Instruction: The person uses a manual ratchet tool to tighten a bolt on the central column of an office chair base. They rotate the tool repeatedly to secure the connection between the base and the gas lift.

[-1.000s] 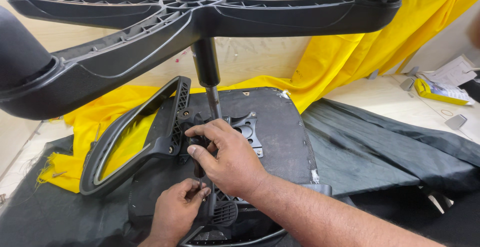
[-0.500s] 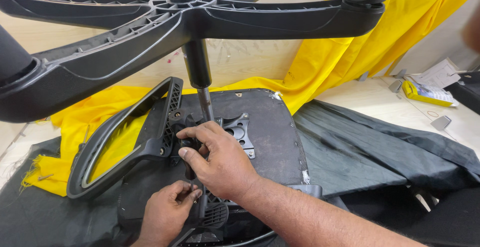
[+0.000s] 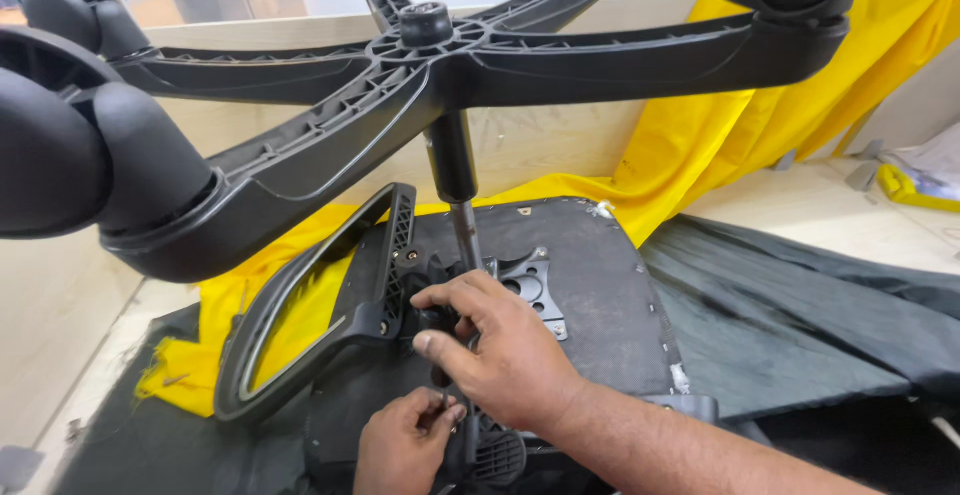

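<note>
gripping chair mechanism (image 3: 445,300), perhaps both hands

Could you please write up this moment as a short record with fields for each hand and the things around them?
Setting: upturned office chair on dark cloth
Right hand: grips the black mechanism under the seat, beside the metal column
Left hand: pinches a small part, too small to identify
Above: five-arm wheel base
Left of hands: black armrest
Behind: yellow cloth
</note>
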